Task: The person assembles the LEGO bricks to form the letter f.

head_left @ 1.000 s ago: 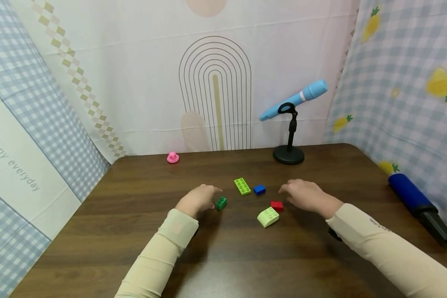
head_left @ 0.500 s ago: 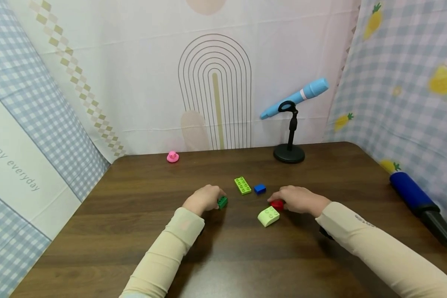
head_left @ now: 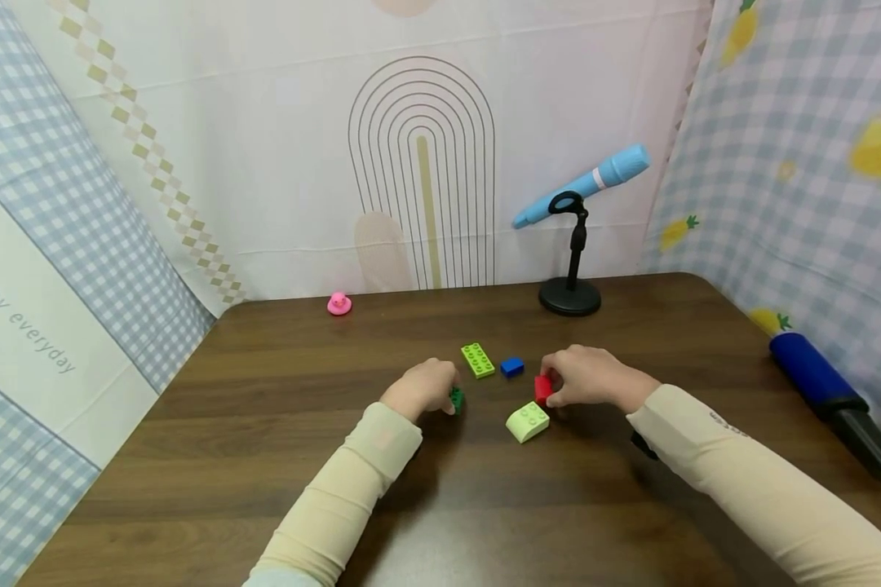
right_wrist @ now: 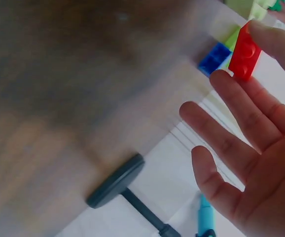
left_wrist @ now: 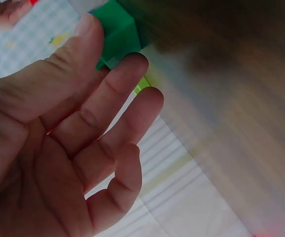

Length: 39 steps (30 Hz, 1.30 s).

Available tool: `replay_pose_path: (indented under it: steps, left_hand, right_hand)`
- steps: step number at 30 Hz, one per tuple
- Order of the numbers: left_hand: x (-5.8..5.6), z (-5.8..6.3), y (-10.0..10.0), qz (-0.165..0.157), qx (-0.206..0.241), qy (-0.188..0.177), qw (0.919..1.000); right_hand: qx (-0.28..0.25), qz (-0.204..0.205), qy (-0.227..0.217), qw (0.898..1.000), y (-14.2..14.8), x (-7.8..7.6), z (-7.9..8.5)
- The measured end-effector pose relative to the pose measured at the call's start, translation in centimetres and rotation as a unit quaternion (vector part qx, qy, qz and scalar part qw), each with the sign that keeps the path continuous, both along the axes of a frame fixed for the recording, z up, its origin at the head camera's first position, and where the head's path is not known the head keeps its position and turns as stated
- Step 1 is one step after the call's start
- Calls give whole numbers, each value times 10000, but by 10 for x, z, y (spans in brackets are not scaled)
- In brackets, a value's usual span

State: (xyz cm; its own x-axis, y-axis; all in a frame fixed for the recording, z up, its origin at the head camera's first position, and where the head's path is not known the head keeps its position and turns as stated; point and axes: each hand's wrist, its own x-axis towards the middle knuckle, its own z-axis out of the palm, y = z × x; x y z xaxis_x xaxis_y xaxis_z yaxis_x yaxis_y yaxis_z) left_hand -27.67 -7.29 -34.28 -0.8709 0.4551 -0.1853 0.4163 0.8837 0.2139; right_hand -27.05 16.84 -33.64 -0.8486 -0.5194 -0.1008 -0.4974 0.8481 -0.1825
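Observation:
My left hand pinches a small dark green toy brick between thumb and fingertips. In the left wrist view the green brick shows its smooth sides at the thumb tip. A red brick is pinched by my right hand; the right wrist view has studs on the red brick facing the camera, the other fingers spread away. Between the hands lie a long lime-green brick, a blue brick and a pale green curved-end brick.
A pink rubber duck sits at the table's back edge. Back right stands a black stand with a light blue microphone behind its clip. A blue tube with a black end lies along the right edge.
Both hands have come down onto bricks. The left one now grips the green brick and has shifted it rightward; the right one has taken the red brick and turned it.

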Motion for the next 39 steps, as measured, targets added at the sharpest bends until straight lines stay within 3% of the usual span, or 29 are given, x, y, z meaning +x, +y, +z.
replay_pose_path:
  steps: [10, 18, 30, 34, 39]
  left_hand:
    - [0, -1, 17, -46, 21, -32, 10000]
    - [-1, -3, 22, 136, 78, -36, 9999]
    - [-3, -6, 26, 54, 67, -15, 10000]
    - [-3, -6, 26, -4, 50, 129, 9999]
    - [-3, -5, 26, 15, 96, 219, 9997]
  right_hand:
    - [261, 276, 179, 9991, -35, 2, 13]
    - [513, 454, 341, 9971, -61, -1, 8]
    - [819, 711, 642, 9920, -80, -1, 3]
    - [652, 571, 454, 9952, -81, -1, 2]
    - [57, 333, 70, 9994, -81, -1, 2]
